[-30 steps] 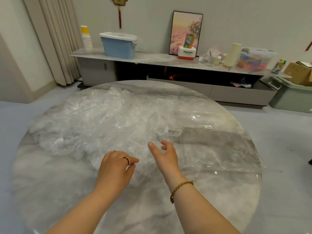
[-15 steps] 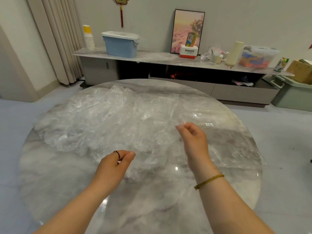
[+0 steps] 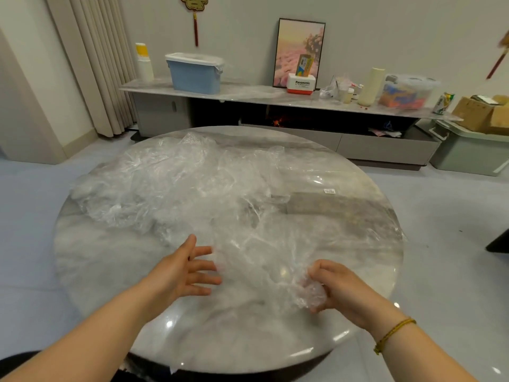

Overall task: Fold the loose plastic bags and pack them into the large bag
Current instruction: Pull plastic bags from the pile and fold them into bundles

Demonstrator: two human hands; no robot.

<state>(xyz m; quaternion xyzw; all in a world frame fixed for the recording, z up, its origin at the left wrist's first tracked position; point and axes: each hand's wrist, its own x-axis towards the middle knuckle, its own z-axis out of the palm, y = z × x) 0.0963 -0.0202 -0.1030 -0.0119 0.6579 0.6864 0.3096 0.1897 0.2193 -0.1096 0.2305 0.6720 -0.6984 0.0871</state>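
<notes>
well, the round marble table (image 3: 91, 257) fills the middle of the view, and the loose plastic bags (image 3: 170, 183) lie in a crumpled clear heap across its far half, thickest from nine to twelve o'clock on the tabletop. toward three o'clock a flatter clear sheet (image 3: 358, 216) lies smoothed over the stone with a small white label (image 3: 329, 191) on it, its edge reaching the table rim; whether this is the large bag i cannot tell. the right hand (image 3: 341, 285) is at about five o'clock close to the near rim, fingers curled round a bunched-up clear bag (image 3: 311, 293) that trails back into the heap. the left hand (image 3: 179, 271) is at about seven o'clock, fingers straight and spread, palm turned toward the right hand, holding nothing, its fingertips just at the edge of the plastic. a yellow braided bracelet (image 3: 394, 334) sits on the right wrist. beyond the table, at twelve o'clock, a long low sideboard (image 3: 248, 92) runs along the wall, carrying a blue bin (image 3: 194, 75) toward its left end, a framed picture (image 3: 292, 45) leaning on the wall and a red-and-white box (image 3: 300, 84) in front of it
</notes>
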